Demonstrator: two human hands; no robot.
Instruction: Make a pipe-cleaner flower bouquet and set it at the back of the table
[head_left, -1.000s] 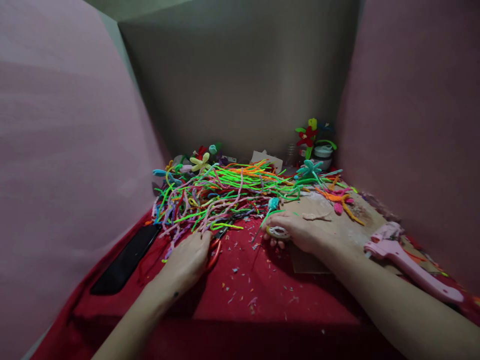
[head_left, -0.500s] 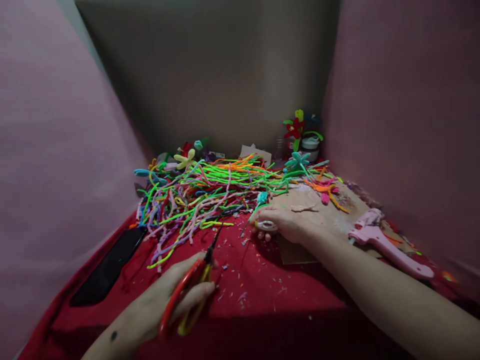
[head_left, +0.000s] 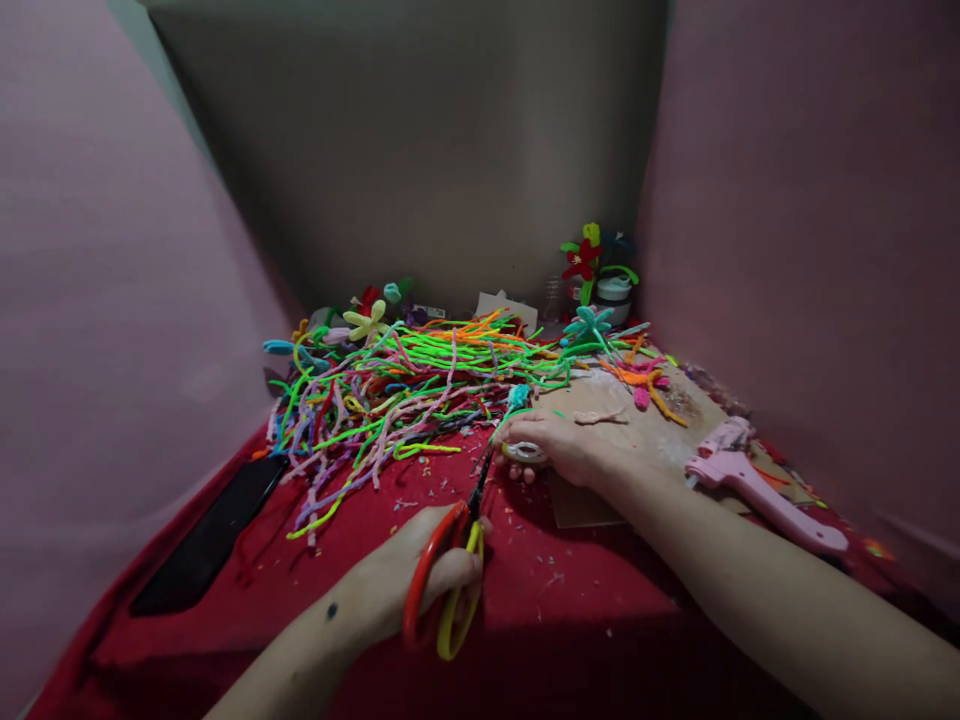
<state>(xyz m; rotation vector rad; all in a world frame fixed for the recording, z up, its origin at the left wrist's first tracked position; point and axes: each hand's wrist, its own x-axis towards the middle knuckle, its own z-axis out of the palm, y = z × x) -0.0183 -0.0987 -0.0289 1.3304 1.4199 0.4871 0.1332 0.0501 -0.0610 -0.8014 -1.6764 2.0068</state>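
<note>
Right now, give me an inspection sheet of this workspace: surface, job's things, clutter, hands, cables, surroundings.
Surface: red cloth strewn with scraps; cardboard on the right.
Job's things: scissors, white ring, turquoise bud.
Clutter: heap of fuzzy stems, pink glue gun, black phone-like slab.
Hands: left hand grips the scissors, blades toward the right hand, which holds the white ring.
Cables: nothing seen.
Surroundings: pink panels both sides, grey wall behind, fuzzy flowers at the back.

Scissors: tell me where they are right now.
In the head view, the scissors are low, near the middle, held in the left grip over the red cloth, their blades pointing up toward the right grip.
</note>
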